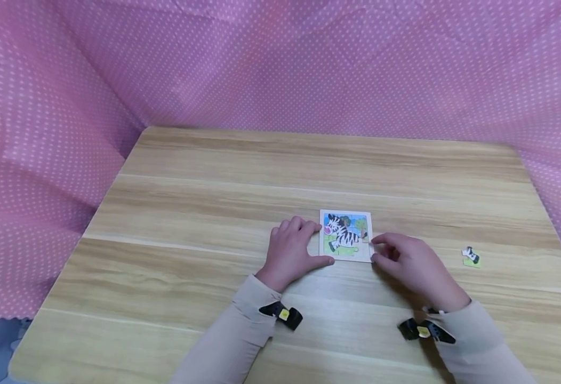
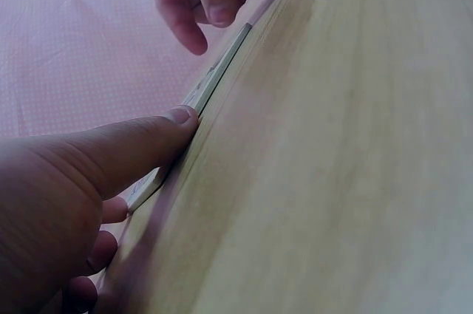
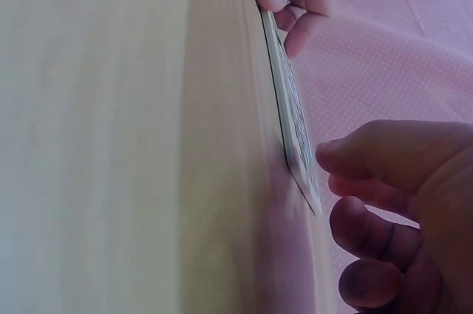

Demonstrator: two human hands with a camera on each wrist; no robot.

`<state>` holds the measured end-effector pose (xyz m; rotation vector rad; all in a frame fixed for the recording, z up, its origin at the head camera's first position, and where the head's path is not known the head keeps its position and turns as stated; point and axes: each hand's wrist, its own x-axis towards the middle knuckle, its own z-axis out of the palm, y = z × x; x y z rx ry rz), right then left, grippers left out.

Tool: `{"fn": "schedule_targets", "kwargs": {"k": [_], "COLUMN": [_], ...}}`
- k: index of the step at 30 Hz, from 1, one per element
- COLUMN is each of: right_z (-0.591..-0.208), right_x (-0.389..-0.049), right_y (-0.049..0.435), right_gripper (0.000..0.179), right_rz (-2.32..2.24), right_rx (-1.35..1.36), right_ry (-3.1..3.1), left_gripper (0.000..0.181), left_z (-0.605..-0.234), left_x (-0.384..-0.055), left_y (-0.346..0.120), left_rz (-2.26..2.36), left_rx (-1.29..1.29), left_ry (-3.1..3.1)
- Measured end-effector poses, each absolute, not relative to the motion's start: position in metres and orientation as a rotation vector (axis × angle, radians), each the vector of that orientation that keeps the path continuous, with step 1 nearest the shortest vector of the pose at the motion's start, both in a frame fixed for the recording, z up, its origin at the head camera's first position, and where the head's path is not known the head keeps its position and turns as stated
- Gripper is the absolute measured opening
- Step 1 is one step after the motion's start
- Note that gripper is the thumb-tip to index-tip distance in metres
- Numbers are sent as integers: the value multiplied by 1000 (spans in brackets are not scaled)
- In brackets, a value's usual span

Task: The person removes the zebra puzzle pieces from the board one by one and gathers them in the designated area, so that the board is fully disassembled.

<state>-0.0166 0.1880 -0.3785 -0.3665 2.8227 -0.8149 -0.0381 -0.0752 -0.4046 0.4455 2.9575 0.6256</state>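
A small square jigsaw puzzle (image 1: 345, 257) with a white frame and a zebra picture lies flat on the wooden table. My left hand (image 1: 288, 253) rests at its left side, the index fingertip by the left edge and the straight thumb pressing on the near edge. In the left wrist view that thumb (image 2: 140, 148) lies right on the puzzle's rim. My right hand (image 1: 411, 261) hovers at the puzzle's right edge, thumb and index finger loosely bent with a gap between them. Nothing shows between those fingers in the right wrist view. A loose puzzle piece (image 1: 471, 257) lies right of this hand.
The wooden table (image 1: 203, 213) stretches out around the puzzle on all sides. A pink dotted cloth (image 1: 280, 69) hangs behind the table and along its sides. Black straps with yellow marks sit on both wrists over beige sleeves (image 1: 227, 336).
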Motion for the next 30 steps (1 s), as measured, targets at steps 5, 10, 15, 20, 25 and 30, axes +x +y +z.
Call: {"fn": "schedule_targets", "kwargs": {"k": [5, 10, 15, 20, 25, 30], "right_z": [-379, -381, -380, -381, -382, -381], "right_x": [-13, -9, -6, -3, 1, 5], "right_y": [195, 205, 219, 233, 248, 261], "right_gripper": [30, 26, 23, 22, 24, 26], "right_rz": [-860, -886, -819, -755, -707, -665], "right_rx": [-311, -320, -324, -347, -343, -330], "right_ry": [2823, 2872, 2919, 2977, 2999, 3012], "left_gripper": [77, 76, 76, 77, 77, 77], "left_z": [-405, -405, -405, -406, -406, -406], "left_x": [-38, -37, -37, -37, -36, -37], "left_y": [-75, -75, -75, -75, -75, -75], "left_rz": [621, 624, 635, 635, 630, 637], "left_rx": [447, 457, 458, 454, 456, 466], "left_ry": [2965, 2977, 2974, 2974, 2977, 2977]}}
